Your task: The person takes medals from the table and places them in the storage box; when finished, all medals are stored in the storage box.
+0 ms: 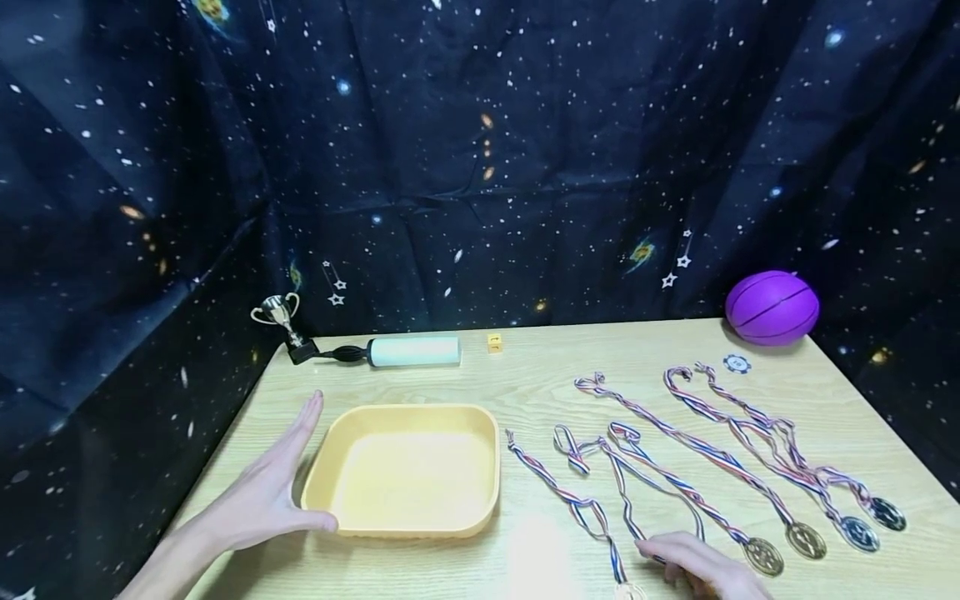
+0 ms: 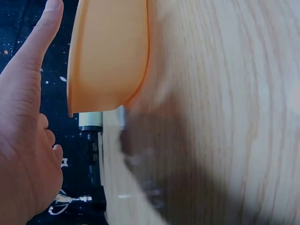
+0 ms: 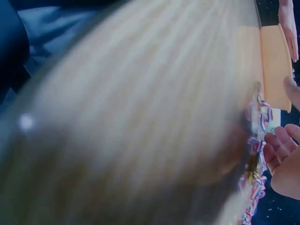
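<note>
Tray in all 3 views

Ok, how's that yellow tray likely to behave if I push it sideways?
The yellow tray will probably slide rather than tip: its walls are low and its base broad. It looks fairly stiff, since it holds an even, rounded outline with no visible sag. The smooth-looking tabletop may let it skid easily, though its weight is hard to judge.
</note>
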`<state>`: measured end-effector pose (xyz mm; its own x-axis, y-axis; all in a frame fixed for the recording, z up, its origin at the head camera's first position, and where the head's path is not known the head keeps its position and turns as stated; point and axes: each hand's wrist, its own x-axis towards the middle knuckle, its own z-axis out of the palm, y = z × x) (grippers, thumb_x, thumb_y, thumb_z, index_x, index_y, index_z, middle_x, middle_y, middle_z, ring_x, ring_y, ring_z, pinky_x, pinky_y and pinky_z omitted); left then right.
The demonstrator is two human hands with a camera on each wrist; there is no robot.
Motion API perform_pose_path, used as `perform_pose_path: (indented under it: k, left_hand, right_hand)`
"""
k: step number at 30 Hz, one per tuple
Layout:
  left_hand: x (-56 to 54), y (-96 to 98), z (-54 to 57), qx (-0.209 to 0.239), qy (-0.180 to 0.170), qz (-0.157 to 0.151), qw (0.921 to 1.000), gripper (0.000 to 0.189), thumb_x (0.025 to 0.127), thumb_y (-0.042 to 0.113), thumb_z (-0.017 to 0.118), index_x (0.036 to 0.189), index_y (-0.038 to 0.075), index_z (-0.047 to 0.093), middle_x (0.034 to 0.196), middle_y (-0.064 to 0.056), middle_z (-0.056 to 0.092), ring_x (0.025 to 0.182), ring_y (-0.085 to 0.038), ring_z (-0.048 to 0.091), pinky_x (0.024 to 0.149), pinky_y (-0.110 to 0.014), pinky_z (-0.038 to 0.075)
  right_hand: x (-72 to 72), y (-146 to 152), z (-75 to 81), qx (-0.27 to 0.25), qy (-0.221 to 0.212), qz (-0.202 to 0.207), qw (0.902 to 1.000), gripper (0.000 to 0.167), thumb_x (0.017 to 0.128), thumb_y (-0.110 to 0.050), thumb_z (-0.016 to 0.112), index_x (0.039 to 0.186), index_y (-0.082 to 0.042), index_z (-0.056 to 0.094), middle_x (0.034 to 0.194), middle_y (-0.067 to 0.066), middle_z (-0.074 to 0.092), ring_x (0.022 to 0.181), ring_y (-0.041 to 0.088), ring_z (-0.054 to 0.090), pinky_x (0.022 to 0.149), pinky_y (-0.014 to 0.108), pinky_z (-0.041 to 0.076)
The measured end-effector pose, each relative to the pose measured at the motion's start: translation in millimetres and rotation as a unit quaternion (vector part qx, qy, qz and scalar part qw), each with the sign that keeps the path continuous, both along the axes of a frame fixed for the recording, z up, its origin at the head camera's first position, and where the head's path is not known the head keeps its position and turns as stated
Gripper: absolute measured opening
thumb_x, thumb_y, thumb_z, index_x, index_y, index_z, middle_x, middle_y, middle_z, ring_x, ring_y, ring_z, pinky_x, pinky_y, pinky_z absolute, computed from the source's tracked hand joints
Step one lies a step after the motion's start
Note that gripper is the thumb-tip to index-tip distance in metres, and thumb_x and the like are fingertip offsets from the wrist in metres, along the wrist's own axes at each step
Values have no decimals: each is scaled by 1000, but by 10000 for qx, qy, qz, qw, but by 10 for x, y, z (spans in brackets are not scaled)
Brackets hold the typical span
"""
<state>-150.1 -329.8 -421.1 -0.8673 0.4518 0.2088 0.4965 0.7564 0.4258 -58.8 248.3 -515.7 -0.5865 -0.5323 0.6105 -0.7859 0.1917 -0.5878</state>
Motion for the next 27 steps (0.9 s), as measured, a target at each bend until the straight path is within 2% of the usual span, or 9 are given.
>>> perform_pose_path:
  k: [3,7,13,20,24,27]
  left_hand:
    - [-16,0,-48,43,-30,-76,10000,155,63,57,98,171,9,-2,177,-16,1,158,-49,15,116,-5,2]
    - [-21,10,-94,9,-44,-179,9998,152,65,57,97,171,5,1,176,-22,6,158,-49,15,118,-6,2]
    - [-8,19,-99,17,-264,-99,9996,147,68,58,96,171,6,5,175,-23,10,157,-49,19,116,-3,4]
    - [-7,25,-84,-51,-316,-94,9994,147,67,58,96,171,8,6,175,-24,13,155,-51,23,115,-2,5]
    - [-1,36,-78,-104,-328,-47,9994,147,67,61,95,172,8,7,174,-24,14,155,-50,24,114,-3,4]
    - [2,44,-71,-146,-336,-21,9993,147,67,63,94,172,8,7,174,-24,14,155,-51,25,114,-3,4]
  right_hand:
    - [35,-44,-50,-5,-111,-211,9997,70,75,0,83,142,-6,66,127,0,68,85,0,57,58,8,43]
    - [47,-77,-119,-30,-173,-182,9997,70,74,6,79,140,-12,68,122,-1,69,82,-1,56,55,8,41]
    - [73,-117,-180,-94,-183,-411,9989,66,75,6,79,138,-14,70,117,-3,70,82,-3,55,54,8,40]
    - [96,-171,-175,61,124,-925,9956,57,74,-2,86,129,-12,75,110,-8,69,78,-6,53,56,6,40]
    - [74,-188,-180,129,326,-901,9953,56,73,-2,87,128,-12,77,103,-9,66,77,-8,50,59,3,39]
    - [80,-205,-182,130,316,-890,9954,58,73,-1,87,129,-14,77,102,-10,64,76,-10,47,59,2,37]
